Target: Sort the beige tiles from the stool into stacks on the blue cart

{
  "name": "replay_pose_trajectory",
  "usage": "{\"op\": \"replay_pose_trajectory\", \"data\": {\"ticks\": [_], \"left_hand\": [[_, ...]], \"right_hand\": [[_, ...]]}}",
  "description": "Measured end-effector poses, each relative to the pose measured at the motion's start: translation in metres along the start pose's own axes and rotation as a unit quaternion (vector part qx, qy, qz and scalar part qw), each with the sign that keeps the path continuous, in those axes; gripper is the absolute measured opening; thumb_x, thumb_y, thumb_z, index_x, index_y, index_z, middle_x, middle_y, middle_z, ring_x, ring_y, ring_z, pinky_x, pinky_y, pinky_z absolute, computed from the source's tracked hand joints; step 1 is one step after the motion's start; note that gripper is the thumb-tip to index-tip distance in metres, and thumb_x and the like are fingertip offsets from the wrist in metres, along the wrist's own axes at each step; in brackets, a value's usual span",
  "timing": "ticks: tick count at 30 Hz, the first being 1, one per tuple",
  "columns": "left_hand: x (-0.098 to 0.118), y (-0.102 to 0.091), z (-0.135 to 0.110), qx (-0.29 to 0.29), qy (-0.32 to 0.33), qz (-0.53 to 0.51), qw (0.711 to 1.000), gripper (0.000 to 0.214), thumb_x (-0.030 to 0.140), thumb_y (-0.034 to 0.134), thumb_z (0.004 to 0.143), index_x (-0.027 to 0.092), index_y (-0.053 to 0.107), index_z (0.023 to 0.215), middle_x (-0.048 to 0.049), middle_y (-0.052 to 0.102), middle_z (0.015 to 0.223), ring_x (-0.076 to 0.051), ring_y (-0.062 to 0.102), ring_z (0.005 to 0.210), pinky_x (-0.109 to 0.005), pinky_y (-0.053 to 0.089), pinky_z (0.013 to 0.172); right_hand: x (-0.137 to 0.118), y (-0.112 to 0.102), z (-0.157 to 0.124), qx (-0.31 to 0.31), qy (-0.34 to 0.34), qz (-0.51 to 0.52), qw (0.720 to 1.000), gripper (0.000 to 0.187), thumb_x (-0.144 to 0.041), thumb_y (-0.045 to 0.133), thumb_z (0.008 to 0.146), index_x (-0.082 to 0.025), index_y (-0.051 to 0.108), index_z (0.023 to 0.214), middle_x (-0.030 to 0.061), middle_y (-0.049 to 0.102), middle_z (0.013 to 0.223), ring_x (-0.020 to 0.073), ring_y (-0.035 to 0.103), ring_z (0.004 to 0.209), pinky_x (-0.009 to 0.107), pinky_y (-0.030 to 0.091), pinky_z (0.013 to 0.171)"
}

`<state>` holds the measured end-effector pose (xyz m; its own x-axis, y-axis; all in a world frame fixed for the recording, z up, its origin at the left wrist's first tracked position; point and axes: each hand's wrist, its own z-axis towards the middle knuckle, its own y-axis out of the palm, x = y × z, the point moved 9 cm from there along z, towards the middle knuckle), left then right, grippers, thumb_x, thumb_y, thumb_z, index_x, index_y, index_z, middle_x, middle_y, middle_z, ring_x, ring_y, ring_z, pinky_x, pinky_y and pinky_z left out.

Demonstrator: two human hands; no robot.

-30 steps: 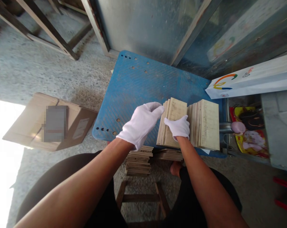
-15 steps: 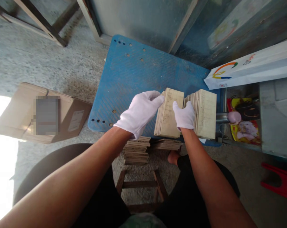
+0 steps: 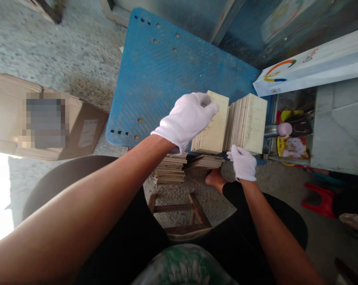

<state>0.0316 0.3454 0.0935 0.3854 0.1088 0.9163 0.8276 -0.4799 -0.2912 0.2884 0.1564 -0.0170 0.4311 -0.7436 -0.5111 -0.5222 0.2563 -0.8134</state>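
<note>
Both my hands wear white gloves. My left hand [image 3: 188, 118] rests on the left side of an upright bundle of thin wooden boards [image 3: 214, 126] at the near edge of the blue platform [image 3: 167, 71], fingers curled over its top. A second upright bundle of boards [image 3: 250, 122] leans beside it on the right. My right hand [image 3: 243, 163] hangs below the platform's edge, off the boards, fingers loosely spread and holding nothing. Flat stacks of boards [image 3: 170, 169] lie on the ground under the edge.
A cardboard box [image 3: 42, 118] lies on the concrete floor at left. A white paper bag [image 3: 312, 65] rests at the platform's right. Coloured clutter [image 3: 291, 138] sits beside a grey slab [image 3: 339, 126]. A wooden stool frame [image 3: 181, 213] stands between my legs; a red stool [image 3: 318, 198] is at right.
My right hand has left the front of the board bundle and dropped below the platform's edge. My left hand slid further onto the bundle's top. The view tilted downward.
</note>
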Motion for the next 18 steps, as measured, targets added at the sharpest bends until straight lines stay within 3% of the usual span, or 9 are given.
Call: {"op": "replay_pose_trajectory", "data": {"ticks": [3,6,10,13,18], "left_hand": [[-0.002,0.003,0.001,0.001,0.0,-0.009,1.0,0.02,0.026,0.053,0.079,0.014,0.068,0.083,-0.0043,0.063,0.076,-0.017,0.053,0.079,-0.03,0.04,0.077],[-0.002,0.007,0.001,-0.002,0.002,-0.017,1.0,0.02,0.025,0.054,0.077,0.014,0.068,0.084,-0.0052,0.063,0.077,-0.019,0.054,0.082,-0.032,0.04,0.079],[-0.001,0.014,0.0,-0.014,0.007,-0.001,1.0,0.022,0.027,0.053,0.078,0.013,0.069,0.086,-0.005,0.063,0.076,-0.02,0.055,0.082,-0.033,0.039,0.079],[-0.001,0.02,0.0,-0.028,0.012,0.017,0.999,0.024,0.028,0.052,0.078,0.013,0.069,0.085,-0.0051,0.062,0.074,-0.021,0.056,0.084,-0.033,0.039,0.08],[-0.002,0.025,-0.001,-0.04,0.024,0.071,0.996,0.027,0.029,0.051,0.078,0.013,0.069,0.088,-0.0064,0.061,0.073,-0.023,0.057,0.087,-0.034,0.04,0.08]], "right_hand": [[0.028,0.005,-0.032,0.016,0.002,-0.092,0.996,0.051,-0.051,0.038,0.09,-0.013,0.066,0.111,0.0092,0.073,0.092,0.02,0.067,0.086,0.032,0.052,0.077],[0.042,0.014,-0.064,0.018,0.002,-0.116,0.993,0.046,-0.045,0.041,0.09,-0.015,0.066,0.115,0.0107,0.07,0.103,0.0206,0.065,0.094,0.033,0.05,0.086],[0.028,0.032,-0.089,0.004,-0.088,-0.156,0.984,0.038,-0.035,0.045,0.091,-0.016,0.067,0.116,0.0101,0.066,0.114,0.0195,0.061,0.105,0.03,0.044,0.096],[0.012,0.051,-0.095,-0.029,-0.192,-0.221,0.956,0.038,-0.028,0.041,0.094,-0.014,0.063,0.121,0.0102,0.063,0.119,0.0183,0.057,0.111,0.028,0.041,0.101],[0.018,0.069,-0.093,-0.053,-0.243,-0.297,0.922,0.041,-0.025,0.041,0.094,-0.009,0.057,0.127,0.0159,0.057,0.125,0.024,0.05,0.117,0.036,0.038,0.103]]}}
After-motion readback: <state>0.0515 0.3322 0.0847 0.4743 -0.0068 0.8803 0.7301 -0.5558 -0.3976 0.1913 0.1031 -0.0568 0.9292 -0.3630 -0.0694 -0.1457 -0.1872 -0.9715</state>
